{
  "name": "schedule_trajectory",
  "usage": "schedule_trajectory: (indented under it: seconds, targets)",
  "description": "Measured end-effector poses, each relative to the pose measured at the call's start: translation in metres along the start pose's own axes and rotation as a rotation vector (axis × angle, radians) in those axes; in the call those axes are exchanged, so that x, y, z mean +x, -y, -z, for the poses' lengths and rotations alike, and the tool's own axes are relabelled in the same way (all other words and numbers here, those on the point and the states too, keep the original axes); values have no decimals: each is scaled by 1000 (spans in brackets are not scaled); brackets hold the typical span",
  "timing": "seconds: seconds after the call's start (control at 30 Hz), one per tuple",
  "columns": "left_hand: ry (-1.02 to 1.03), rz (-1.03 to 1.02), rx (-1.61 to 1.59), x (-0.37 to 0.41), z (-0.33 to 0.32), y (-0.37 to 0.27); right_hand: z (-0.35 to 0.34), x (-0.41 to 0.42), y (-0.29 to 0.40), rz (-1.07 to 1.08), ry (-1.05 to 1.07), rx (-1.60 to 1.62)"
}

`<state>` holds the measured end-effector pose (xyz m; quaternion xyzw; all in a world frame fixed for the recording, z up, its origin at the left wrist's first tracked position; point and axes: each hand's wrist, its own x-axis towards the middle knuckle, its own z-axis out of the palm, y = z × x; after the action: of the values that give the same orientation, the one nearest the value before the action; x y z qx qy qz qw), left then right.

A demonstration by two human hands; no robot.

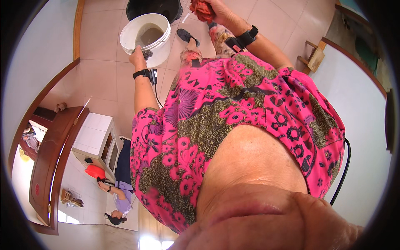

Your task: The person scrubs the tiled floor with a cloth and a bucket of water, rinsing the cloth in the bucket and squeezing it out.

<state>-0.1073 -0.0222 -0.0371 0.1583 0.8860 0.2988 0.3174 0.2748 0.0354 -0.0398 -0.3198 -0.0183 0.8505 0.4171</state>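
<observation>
My left hand [137, 58] is at the near rim of a white plastic bucket [161, 51], fingers closed on a dark grey, crumpled scrubber or cloth [147, 54] against the outside of the rim. Cloudy brown water [151, 35] stands in the bucket. At the top of the view, my right hand [220, 12] grips a bunched red cloth [202, 11], off to the right of the bucket. Both wrists wear black straps with small devices.
A black tub [156, 7] stands behind the bucket on the tiled floor [103, 72]. To the right is a small wooden stool [316, 60]. At lower left, a person [123, 197] stands by a tiled counter [92, 128], hands near a red basin [95, 171]. A wooden door [53, 162] stands further left.
</observation>
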Motion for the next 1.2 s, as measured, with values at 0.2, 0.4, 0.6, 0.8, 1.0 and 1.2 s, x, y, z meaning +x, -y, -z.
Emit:
schedule_trajectory:
  seconds: [0.2,0.4,0.6,0.8,1.0,1.2]
  targets:
    - [38,-116,227,19,-8,-3,0,5,-5,-24,121,95]
    - [119,-374,538,4,-64,-68,10,-1,17,89,-115,61]
    - [69,-361,778,24,-85,-109,34,8,26,32,-32,101]
    - [-8,-329,911,26,-87,-128,43,8,22,167,-40,51]
    - [-6,-355,880,28,-60,-114,43,-5,27,192,-43,45]
    - [-66,-318,741,23,-3,-68,30,-18,28,97,0,80]
